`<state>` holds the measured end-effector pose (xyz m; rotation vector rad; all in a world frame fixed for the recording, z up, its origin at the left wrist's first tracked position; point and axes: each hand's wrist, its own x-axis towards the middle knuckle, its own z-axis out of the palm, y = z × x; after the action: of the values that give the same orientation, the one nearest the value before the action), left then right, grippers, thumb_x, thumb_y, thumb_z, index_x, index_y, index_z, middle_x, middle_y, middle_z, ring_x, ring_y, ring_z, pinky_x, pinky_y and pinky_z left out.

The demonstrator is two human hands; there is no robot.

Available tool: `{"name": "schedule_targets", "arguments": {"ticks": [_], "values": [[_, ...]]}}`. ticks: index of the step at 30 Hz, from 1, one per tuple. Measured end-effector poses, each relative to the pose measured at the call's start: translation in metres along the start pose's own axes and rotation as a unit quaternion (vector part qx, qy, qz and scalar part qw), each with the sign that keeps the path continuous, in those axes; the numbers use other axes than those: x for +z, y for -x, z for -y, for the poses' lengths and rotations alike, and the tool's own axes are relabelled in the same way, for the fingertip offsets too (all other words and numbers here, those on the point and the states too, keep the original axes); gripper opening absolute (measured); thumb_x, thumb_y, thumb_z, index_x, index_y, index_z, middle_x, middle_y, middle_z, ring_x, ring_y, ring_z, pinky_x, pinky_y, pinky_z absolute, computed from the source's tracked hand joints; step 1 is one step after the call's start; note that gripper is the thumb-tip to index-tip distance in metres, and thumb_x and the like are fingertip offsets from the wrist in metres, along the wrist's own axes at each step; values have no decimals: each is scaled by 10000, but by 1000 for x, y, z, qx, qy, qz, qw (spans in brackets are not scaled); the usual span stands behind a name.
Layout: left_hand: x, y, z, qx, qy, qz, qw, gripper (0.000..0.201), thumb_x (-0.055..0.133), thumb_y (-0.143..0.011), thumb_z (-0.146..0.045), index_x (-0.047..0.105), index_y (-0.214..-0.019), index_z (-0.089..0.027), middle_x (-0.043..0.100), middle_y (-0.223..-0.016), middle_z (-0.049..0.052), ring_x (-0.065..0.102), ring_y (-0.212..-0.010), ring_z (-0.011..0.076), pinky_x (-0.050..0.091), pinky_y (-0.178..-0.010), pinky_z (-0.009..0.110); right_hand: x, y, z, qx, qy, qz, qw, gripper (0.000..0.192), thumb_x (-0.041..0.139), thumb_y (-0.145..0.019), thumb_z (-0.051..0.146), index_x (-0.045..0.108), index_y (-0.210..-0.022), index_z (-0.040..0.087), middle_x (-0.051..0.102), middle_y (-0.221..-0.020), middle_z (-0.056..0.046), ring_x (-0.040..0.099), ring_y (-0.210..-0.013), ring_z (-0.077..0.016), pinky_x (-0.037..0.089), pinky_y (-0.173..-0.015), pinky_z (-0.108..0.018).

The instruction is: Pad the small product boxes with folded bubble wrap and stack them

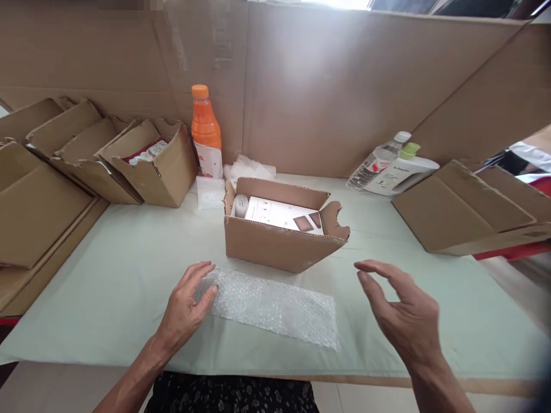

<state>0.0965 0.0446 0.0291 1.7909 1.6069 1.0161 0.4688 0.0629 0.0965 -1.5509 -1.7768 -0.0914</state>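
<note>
Pale green table (107, 269), cardboard wall (310, 92) behind (daylight glare above), tiled floor (370, 397) below.

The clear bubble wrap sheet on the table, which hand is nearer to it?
Left. The left hand rests on the clear bubble wrap sheet's left end; the right hand hovers open off its right end, not touching.

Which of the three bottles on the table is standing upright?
The orange bottle with the orange cap, at the back beside the row of boxes. The clear bottle and the white bottle with the green cap lie on their sides.
</note>
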Motion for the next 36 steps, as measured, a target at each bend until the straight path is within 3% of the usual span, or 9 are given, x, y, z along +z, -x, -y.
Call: {"name": "schedule_targets", "arguments": {"ticks": [4, 8, 11, 14, 20, 26, 29, 36], "values": [[5, -32, -8, -72, 62, 9, 995, 534, 567, -930, -364, 476, -1447, -260, 546, -1446, 137, 685, -1083, 241, 520, -516, 233, 39, -1, -20, 76, -86, 166, 979, 423, 643, -890, 479, 620, -1229, 227, 742, -1121, -101, 721, -903, -260, 579, -685, -367], [19, -62, -10, -101, 131, 36, 986, 687, 589, -892, -341, 343, -1526, -243, 506, -1493, 170, 704, -981, 205, 565, -656, 296, 74, -12, -26, 101, -126, 248, 955, 537, 639, -834, 608, 620, -1178, 196, 734, -1138, -138, 708, -825, -275, 540, -548, -341], [30, -69, -9, -95, 142, 61, 983, 647, 587, -886, -347, 401, -1489, -204, 688, -1192, 131, 697, -917, 207, 561, -690, 314, 86, -11, -31, 99, -128, 247, 955, 472, 618, -851, 611, 643, -1072, 194, 746, -1058, -131, 701, -809, -275, 539, -555, -340], [38, -65, -8, -99, 139, 52, 984, 618, 600, -876, -363, 437, -1443, -180, 719, -953, 79, 690, -893, 222, 557, -691, 320, 90, -3, -33, 85, -116, 216, 966, 417, 629, -858, 564, 665, -1049, 195, 757, -1030, -121, 706, -822, -281, 549, -584, -342], [46, -42, -6, -114, 139, 17, 984, 526, 634, -853, -370, 489, -1328, -196, 722, -1025, 92, 692, -962, 246, 571, -729, 336, 93, 15, -34, 56, -120, 188, 973, 248, 602, -910, 441, 718, -947, 225, 774, -953, -82, 707, -762, -253, 550, -567, -325], [51, -17, 0, -87, 125, -12, 988, 289, 627, -879, -360, 598, -1116, -196, 687, -1041, 88, 671, -1042, 247, 552, -916, 374, 101, 32, -53, -31, -100, 140, 985, 245, 542, -937, 418, 707, -933, 237, 773, -942, -85, 719, -917, -279, 595, -784, -393], [54, -10, 3, -66, 138, -38, 988, 358, 646, -869, -378, 611, -1169, -184, 684, -1100, 109, 653, -1121, 265, 502, -1032, 412, 106, 45, -64, -20, -80, 146, 986, 221, 547, -915, 411, 705, -896, 257, 758, -878, -85, 701, -967, -300, 583, -862, -451], [58, -1, 10, -61, 129, -28, 989, 353, 631, -884, -374, 649, -1174, -174, 696, -1114, 128, 647, -1150, 295, 501, -1034, 434, 107, 58, -78, 16, -87, 196, 977, 224, 563, -893, 414, 720, -968, 272, 746, -895, -91, 686, -993, -318, 596, -854, -487]]}}
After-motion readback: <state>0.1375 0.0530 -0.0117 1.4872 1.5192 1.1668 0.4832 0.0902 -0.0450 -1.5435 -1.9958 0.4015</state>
